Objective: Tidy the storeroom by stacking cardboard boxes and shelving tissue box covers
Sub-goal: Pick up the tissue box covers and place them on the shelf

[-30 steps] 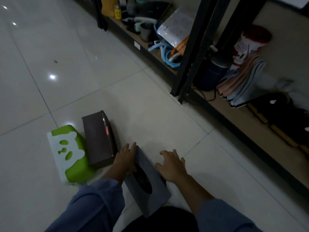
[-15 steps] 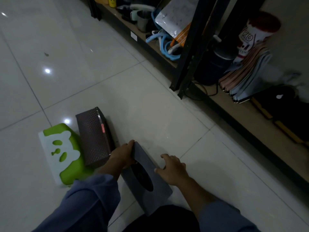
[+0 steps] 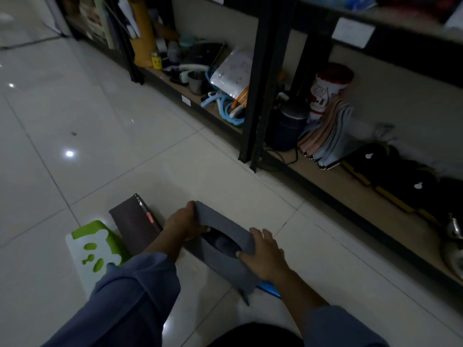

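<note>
Above floor tiles [image 3: 205, 176], grey cover [image 3: 225, 261] between fingers [image 3: 260, 236]

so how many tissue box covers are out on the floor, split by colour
grey cover, held in both the left hand and the right hand: 1
brown cover, on the tiles: 1
green and white cover, on the tiles: 1
total: 3
</note>
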